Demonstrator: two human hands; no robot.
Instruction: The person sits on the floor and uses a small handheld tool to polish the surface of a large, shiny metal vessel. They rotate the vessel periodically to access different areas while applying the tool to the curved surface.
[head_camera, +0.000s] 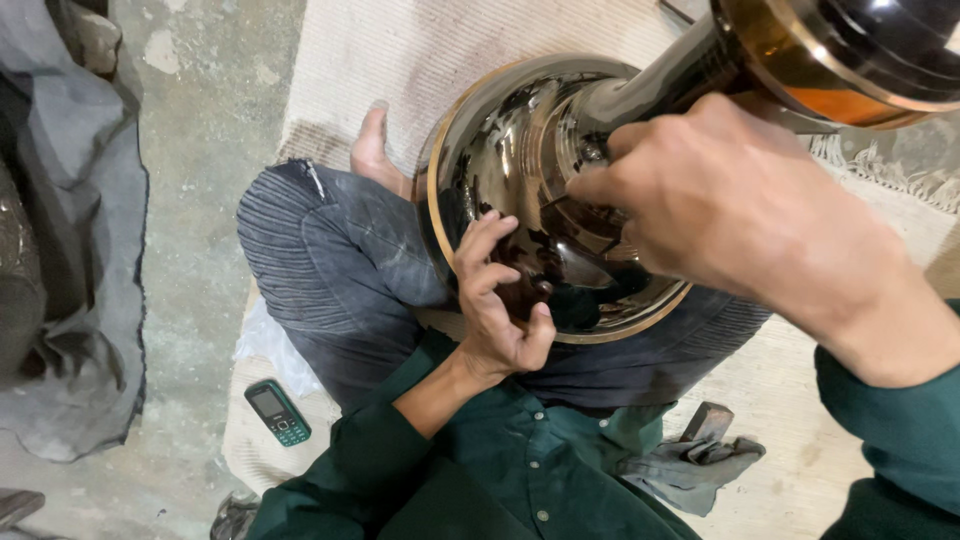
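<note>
on the lap, both hands' grip (505, 300) (715, 195) clamped around shiny metal vessel (520, 150).

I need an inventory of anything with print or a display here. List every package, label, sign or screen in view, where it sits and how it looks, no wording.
Mobile phone: lying face up on the edge of the pale mat by the concrete floor, left of the seated person's knee; small upright bar shape, teal-green body, dark unlit screen above a keypad.
No packages, labels or signs are visible.
</note>
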